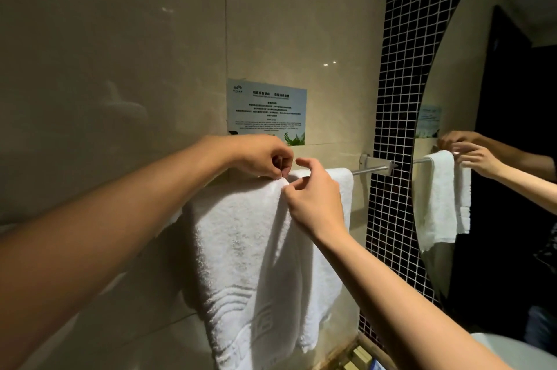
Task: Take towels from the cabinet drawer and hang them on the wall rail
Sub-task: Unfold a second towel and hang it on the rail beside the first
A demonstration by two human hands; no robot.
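Single head-worn wide-angle view, facing the tiled wall [120, 68] at close range, level with the rail [369, 170]; a mirror [482, 128] borders the right edge.

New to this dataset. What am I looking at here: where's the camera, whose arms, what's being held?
There is one picture, taken by a wide-angle camera worn on a person's head, looking forward and down. No robot: the two bare arms are the wearer's own. The left hand pinches the top fold of a white towel where it drapes over the wall rail. The right hand pinches the same towel's edge just beside it. A second white towel appears to hang behind it, further right on the rail. On the tiled wall above is a printed notice. At the right, a mirror reflects the hands and towels. No drawer is in view.
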